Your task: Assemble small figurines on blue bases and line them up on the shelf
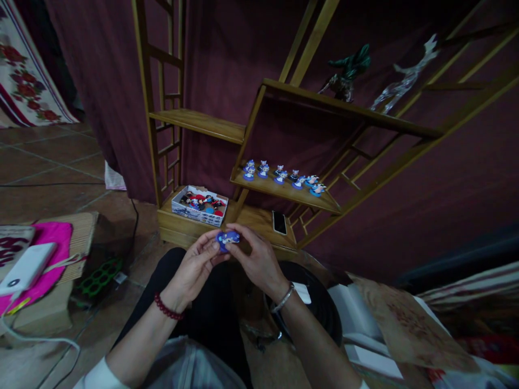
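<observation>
Between my two hands, above my lap, is a small purple figurine (229,237) on a round base, lying on its side. My left hand (203,256) pinches its base end between thumb and fingers. From the other side, my right hand (255,254) grips the figurine's head end with thumb and forefinger. Behind the hands stands a wooden shelf unit. Its middle shelf board (292,195) carries two rows of similar small figurines (280,176), upright on round bases. A shallow cardboard box (198,213) with several red, black and blue figurines sits on the bottom board, just beyond my left hand.
A phone (279,222) lies on the bottom board. Two statuettes, one dark green (351,70) and one clear (407,81), stand on the upper shelf. At left, a white power bank (28,267) rests on a pink cloth. A black round stool (324,319) is at my right.
</observation>
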`<action>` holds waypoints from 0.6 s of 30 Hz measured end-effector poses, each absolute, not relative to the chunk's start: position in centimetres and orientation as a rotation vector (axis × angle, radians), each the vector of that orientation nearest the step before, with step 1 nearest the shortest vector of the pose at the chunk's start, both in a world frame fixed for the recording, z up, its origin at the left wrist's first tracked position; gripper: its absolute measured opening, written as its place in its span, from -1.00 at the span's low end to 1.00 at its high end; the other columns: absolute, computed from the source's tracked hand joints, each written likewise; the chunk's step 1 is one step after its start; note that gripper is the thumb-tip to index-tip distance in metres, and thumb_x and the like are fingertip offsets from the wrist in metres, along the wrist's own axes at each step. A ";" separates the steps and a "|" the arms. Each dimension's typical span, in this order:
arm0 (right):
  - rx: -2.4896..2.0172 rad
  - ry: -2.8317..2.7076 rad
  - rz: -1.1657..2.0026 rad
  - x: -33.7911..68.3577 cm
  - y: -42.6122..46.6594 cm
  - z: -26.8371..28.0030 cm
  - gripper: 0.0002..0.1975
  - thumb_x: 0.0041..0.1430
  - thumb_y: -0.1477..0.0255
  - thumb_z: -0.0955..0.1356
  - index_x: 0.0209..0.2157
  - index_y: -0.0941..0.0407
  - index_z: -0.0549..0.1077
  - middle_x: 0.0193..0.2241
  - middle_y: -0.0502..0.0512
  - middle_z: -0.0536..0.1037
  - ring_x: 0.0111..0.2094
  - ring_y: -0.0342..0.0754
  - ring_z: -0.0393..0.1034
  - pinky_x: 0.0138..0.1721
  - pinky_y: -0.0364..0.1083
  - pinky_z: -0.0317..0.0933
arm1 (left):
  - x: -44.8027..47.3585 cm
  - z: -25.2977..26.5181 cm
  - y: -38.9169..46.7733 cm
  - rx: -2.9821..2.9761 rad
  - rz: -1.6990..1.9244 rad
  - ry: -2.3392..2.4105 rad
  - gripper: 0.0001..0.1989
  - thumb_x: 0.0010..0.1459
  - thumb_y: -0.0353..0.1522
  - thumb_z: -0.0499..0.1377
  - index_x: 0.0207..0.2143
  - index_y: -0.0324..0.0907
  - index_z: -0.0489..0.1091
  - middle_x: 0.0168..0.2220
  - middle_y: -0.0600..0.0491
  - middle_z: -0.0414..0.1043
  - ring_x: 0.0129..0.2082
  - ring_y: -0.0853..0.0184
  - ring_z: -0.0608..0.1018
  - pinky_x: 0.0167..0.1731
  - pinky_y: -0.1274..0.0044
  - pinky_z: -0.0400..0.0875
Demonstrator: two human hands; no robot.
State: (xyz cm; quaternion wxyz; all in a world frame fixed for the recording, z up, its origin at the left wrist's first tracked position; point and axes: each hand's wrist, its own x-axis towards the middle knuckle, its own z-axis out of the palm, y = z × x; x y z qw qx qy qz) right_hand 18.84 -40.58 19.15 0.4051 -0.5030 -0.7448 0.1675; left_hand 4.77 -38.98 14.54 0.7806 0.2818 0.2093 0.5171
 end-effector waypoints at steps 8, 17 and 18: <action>-1.280 -1.917 0.376 18.9 -40.5 19.2 -0.68 0.09 0.48 0.29 -0.08 0.04 0.32 -0.14 0.04 0.43 -0.10 -0.11 0.30 -0.06 -0.09 0.18 | 4.7 14.0 -38.7 0.573 1.120 0.445 -0.78 0.02 -0.45 0.18 -0.21 -0.22 0.38 -0.16 -0.01 0.40 -0.19 0.35 0.45 -0.13 0.46 0.34; -1.360 -2.107 0.366 18.8 -41.0 17.7 -0.74 0.14 0.49 0.24 -0.10 0.06 0.32 -0.18 0.05 0.43 -0.15 -0.10 0.31 -0.10 -0.09 0.19 | 4.7 13.0 -39.1 0.393 0.987 0.542 -0.84 0.03 -0.50 0.14 -0.28 -0.26 0.38 -0.26 -0.02 0.46 -0.25 0.34 0.50 -0.10 0.42 0.34; -1.371 -2.131 0.363 18.7 -41.1 17.3 -0.75 0.14 0.51 0.24 -0.11 0.07 0.32 -0.19 0.05 0.43 -0.15 -0.10 0.30 -0.10 -0.09 0.19 | 4.8 12.9 -39.1 0.354 0.957 0.577 -0.87 0.04 -0.50 0.12 -0.30 -0.27 0.38 -0.29 -0.04 0.47 -0.27 0.34 0.51 -0.12 0.41 0.36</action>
